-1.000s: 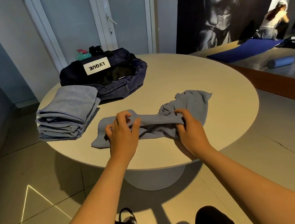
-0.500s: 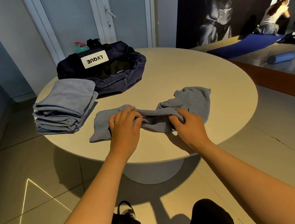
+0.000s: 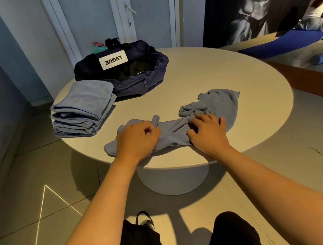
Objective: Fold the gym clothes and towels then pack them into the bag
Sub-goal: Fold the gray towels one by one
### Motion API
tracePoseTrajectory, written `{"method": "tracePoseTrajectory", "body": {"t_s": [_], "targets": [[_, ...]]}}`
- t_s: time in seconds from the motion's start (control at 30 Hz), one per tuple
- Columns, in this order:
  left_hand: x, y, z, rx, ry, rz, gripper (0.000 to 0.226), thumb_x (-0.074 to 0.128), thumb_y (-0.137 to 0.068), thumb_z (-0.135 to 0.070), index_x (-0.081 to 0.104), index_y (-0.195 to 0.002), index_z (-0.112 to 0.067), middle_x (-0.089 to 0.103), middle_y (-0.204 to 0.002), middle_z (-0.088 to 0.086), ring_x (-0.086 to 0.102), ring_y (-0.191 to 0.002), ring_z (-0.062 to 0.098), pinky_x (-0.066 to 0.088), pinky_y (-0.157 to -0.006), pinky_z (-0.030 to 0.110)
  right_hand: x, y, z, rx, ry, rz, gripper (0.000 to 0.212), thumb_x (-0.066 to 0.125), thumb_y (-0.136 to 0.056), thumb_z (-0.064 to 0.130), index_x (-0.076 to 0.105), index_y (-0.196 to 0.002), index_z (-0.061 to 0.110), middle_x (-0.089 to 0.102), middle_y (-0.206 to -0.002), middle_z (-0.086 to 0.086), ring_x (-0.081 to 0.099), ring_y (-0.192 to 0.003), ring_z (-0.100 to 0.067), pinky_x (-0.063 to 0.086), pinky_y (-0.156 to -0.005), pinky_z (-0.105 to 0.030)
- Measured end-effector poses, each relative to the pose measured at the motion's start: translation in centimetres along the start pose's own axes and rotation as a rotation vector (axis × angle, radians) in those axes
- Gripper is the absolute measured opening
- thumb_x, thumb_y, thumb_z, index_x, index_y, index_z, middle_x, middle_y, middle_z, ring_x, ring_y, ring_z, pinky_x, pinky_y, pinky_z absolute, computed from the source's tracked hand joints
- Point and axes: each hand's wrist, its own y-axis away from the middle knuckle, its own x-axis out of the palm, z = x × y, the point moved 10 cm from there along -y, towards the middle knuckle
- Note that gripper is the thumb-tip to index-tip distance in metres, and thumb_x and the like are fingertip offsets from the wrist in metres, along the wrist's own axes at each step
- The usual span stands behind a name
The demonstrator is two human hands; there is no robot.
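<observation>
Both left hand (image 3: 136, 139) and right hand (image 3: 208, 131) clutch the bunched towel (image 3: 174, 130) at the near edge of the table (image 3: 211, 69); a careless tug could drag it off.

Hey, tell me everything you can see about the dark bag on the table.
The bag is a navy soft-fabric duffel, slumped, its top open on a dark interior. A white patch reads LVQUE, upside down from here, and a zip pull shows on its front. It sits far left on the round table, right behind the folded towel stack.
</observation>
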Motion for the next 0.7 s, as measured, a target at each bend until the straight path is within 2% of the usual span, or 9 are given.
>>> {"method": "tracePoseTrajectory", "body": {"t_s": [0.07,0.13,0.23,0.33,0.47,0.53,0.6,0.63,0.7], "targets": [[0.7,-0.9,0.1,-0.016,0.062,0.088,0.024,0.053,-0.098,-0.032,0.068,-0.083,-0.023,0.066,-0.08,-0.007,0.055,-0.075,0.012,0.038,-0.063,0.026,0.2,-0.1,-0.2,0.013,-0.03,0.051,0.046,0.043,-0.095,0.046,0.056,-0.134,0.026,0.039,-0.155,-0.001,0.025,-0.143,-0.027,0.003,-0.119,-0.059],[2.8,-1.6,0.7,-0.075,0.206,0.255,0.021,0.05,-0.102,-0.03,0.07,-0.108,-0.03,0.068,-0.112,-0.008,0.06,-0.103,0.012,0.043,-0.084,0.026,0.7,-0.3,-0.4,0.032,-0.028,0.112,0.057,0.033,-0.091,0.056,0.053,-0.134,0.025,0.034,-0.158,-0.003,0.02,-0.146,-0.028,0.004,-0.118,-0.063],[5.8,-1.5,1.7,-0.086,0.003,0.509,0.038,0.044,-0.104,-0.036,0.055,-0.14,-0.034,0.048,-0.152,-0.006,0.04,-0.139,0.02,0.035,-0.104,0.03,1.7,-0.6,-0.9,0.079,0.007,0.151,0.073,0.023,-0.089,0.063,0.04,-0.147,0.022,0.018,-0.165,-0.009,0.003,-0.153,-0.029,-0.003,-0.118,-0.064],[6.0,-1.8,3.8,-0.113,-0.29,0.583,0.059,0.041,-0.102,-0.056,0.031,-0.156,-0.035,0.018,-0.167,-0.007,0.014,-0.152,0.027,0.022,-0.119,0.045,1.3,-0.3,-1.8,0.172,0.019,0.1,0.075,0.028,-0.096,0.059,0.026,-0.157,0.014,0.005,-0.167,-0.016,-0.011,-0.153,-0.03,-0.01,-0.118,-0.063],[5.1,-3.2,7.0,-0.25,-0.408,0.424,0.066,0.035,-0.102,-0.062,0.022,-0.159,-0.032,0.001,-0.17,0.002,0.009,-0.154,0.028,0.007,-0.123,0.048,0.7,0.1,-2.1,0.217,0.047,0.02,0.068,0.032,-0.098,0.053,0.032,-0.154,0.014,0.01,-0.166,-0.016,-0.007,-0.153,-0.032,-0.007,-0.115,-0.067],[3.8,-3.9,5.0,-0.117,-0.444,0.176,0.05,0.043,-0.104,-0.048,0.041,-0.15,-0.028,0.022,-0.165,0.009,0.023,-0.148,0.032,0.015,-0.119,0.046,0.2,-0.1,-2.0,0.203,-0.006,-0.047,0.057,0.034,-0.1,0.048,0.04,-0.148,0.018,0.023,-0.16,-0.015,0.004,-0.151,-0.032,-0.007,-0.115,-0.066],[2.8,-3.2,1.0,0.12,-0.407,-0.058,0.027,0.051,-0.102,-0.032,0.063,-0.124,-0.023,0.054,-0.136,0.007,0.046,-0.122,0.032,0.034,-0.101,0.044,-0.7,-0.1,-1.2,0.118,-0.059,-0.137,0.046,0.04,-0.101,0.046,0.051,-0.137,0.02,0.041,-0.142,-0.013,0.023,-0.141,-0.034,-0.003,-0.117,-0.063],[3.1,-2.5,-0.5,0.201,-0.384,-0.085,0.022,0.05,-0.102,-0.031,0.066,-0.114,-0.023,0.061,-0.12,0.003,0.051,-0.11,0.029,0.036,-0.091,0.041,-1.2,0.0,-0.3,0.03,-0.067,-0.183,0.04,0.043,-0.1,0.044,0.056,-0.13,0.019,0.047,-0.13,-0.012,0.034,-0.132,-0.035,0.005,-0.117,-0.061],[4.9,-1.5,-1.6,0.212,-0.299,0.016,0.026,0.044,-0.104,-0.038,0.067,-0.108,-0.025,0.065,-0.104,-0.002,0.055,-0.1,0.024,0.036,-0.086,0.038,-1.5,0.4,1.5,-0.179,-0.079,-0.211,0.03,0.049,-0.1,0.039,0.063,-0.118,0.019,0.056,-0.113,-0.007,0.048,-0.114,-0.033,0.024,-0.112,-0.053]]}}
